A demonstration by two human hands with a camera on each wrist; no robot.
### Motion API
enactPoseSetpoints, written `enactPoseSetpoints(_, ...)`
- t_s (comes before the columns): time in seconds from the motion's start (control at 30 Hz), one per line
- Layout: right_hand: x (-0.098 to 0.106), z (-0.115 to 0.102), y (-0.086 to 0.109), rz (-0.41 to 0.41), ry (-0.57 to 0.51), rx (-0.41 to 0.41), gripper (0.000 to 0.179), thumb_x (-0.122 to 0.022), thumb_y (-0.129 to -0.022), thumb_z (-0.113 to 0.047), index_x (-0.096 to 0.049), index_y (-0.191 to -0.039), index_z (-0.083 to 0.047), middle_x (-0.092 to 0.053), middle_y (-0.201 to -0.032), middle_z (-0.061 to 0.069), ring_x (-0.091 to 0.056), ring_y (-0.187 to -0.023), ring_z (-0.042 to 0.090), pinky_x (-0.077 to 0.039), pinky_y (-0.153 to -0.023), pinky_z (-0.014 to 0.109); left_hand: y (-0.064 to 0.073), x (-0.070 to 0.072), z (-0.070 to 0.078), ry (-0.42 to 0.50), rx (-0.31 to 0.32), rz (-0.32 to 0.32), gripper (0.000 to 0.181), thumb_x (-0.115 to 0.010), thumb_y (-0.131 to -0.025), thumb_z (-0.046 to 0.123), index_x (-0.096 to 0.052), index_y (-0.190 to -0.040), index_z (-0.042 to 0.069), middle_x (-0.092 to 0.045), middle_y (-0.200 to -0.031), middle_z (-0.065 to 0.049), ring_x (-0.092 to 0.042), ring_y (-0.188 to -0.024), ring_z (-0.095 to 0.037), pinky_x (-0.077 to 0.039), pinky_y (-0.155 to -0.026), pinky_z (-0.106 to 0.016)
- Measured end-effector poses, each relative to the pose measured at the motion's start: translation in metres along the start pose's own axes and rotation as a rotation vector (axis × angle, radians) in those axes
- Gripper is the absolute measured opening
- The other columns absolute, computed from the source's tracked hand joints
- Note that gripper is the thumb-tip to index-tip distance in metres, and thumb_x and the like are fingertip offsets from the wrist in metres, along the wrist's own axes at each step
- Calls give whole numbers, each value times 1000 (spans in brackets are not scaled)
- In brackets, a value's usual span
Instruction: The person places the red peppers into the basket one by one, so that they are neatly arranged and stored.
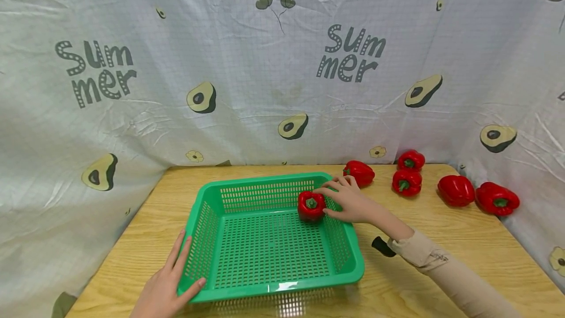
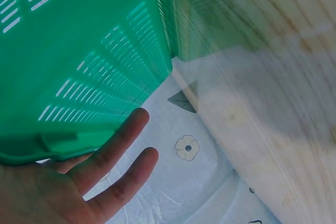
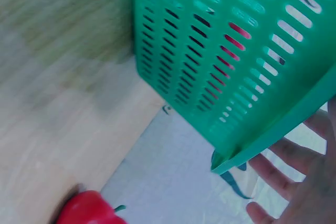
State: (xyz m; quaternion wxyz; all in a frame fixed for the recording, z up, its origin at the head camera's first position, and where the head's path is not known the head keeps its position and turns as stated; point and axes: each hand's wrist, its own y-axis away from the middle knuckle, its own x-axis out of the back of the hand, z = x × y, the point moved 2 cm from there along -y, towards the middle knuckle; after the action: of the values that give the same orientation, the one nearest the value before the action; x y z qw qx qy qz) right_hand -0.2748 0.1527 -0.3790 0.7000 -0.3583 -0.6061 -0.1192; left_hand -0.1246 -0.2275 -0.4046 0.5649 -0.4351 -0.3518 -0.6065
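A green plastic basket (image 1: 271, 254) with slotted walls stands on the wooden table. In its back right corner is a red bell pepper (image 1: 311, 206), stem facing the head camera. My right hand (image 1: 348, 202) reaches over the right rim, fingers spread, with fingertips and thumb close by the pepper's right side; contact is unclear. Red shows through the basket wall (image 3: 178, 51) in the right wrist view, beside the spread right fingers (image 3: 294, 156). My left hand (image 1: 165, 283) rests at the basket's front left corner, fingers straight along the outside (image 2: 113, 156) and thumb at the rim.
Several more red bell peppers lie on the table (image 1: 145, 239) to the right: one pepper (image 1: 359, 173) just behind the basket's corner, others such as the far-right pepper (image 1: 498, 198) farther along. A black object (image 1: 383, 247) shows beneath the right wrist. A printed cloth (image 1: 247, 63) hangs behind.
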Motion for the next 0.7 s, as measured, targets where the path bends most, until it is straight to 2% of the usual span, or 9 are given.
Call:
enactPoseSetpoints(0.1, 0, 2, 9, 72, -24, -4, 42, -65, -79, -30, -56, -118, -18, -59, -109, -1, -43, -102, 22, -28, -81, 43, 0, 0, 0, -6, -4, 7, 87, -59, -81, 43, -11, -144, 7, -3, -151, -11, -56, -63, -17, -31, -43, -24)
enactPoseSetpoints(0.23, 1, 5, 19, 171, -59, 7, 41, -68, -77, -24, -59, -115, -14, -60, -108, 1, -43, -98, 20, -28, -76, 38, 0, 0, 0, -40, -37, 49, 88, -61, -80, 43, -13, -144, 7, -8, -150, -12, -53, -59, -14, -31, -44, -24)
enactPoseSetpoints(0.3, 2, 7, 25, 209, -62, 17, 41, -68, -76, -22, -59, -114, -13, -60, -107, 2, -43, -97, 19, -27, -75, 37, 0, 0, 0, -73, -69, 90, 88, -62, -79, 43, -16, -144, 6, -13, -149, -14, -58, -65, -20, -37, -46, -28)
enactPoseSetpoints(0.37, 2, 9, 29, 233, -60, 21, 40, -68, -76, -21, -59, -114, -12, -60, -106, 2, -43, -96, 18, -27, -74, 37, 0, 1, 0, -107, -105, 131, 87, -63, -78, 44, -20, -142, 5, -17, -148, -15, -61, -80, -30, -44, -53, -36)
enactPoseSetpoints(0.47, 1, 13, 36, 259, -62, 14, 39, -68, -76, -20, -60, -113, -11, -60, -104, 2, -43, -95, 18, -28, -76, 38, 1, 2, 0, -152, -148, 180, 86, -64, -76, 44, -25, -141, 3, -24, -145, -18, -55, -100, -40, -47, -65, -47)
enactPoseSetpoints(0.53, 1, 16, 40, 270, -68, 2, 39, -68, -76, -19, -60, -113, -11, -61, -103, 2, -44, -94, 18, -29, -76, 40, 1, 3, 0, -172, -163, 194, 86, -64, -76, 45, -27, -140, 2, -26, -143, -20, -53, -104, -40, -47, -69, -50)
enactPoseSetpoints(0.7, -1, 25, 49, 282, -71, -46, 41, -70, -73, -15, -59, -113, -10, -62, -101, 3, -44, -92, 18, -31, -76, 43, 2, 3, 0, -203, -160, 199, 86, -64, -75, 47, -28, -139, 2, -30, -141, -21, -54, -103, -37, -47, -71, -49)
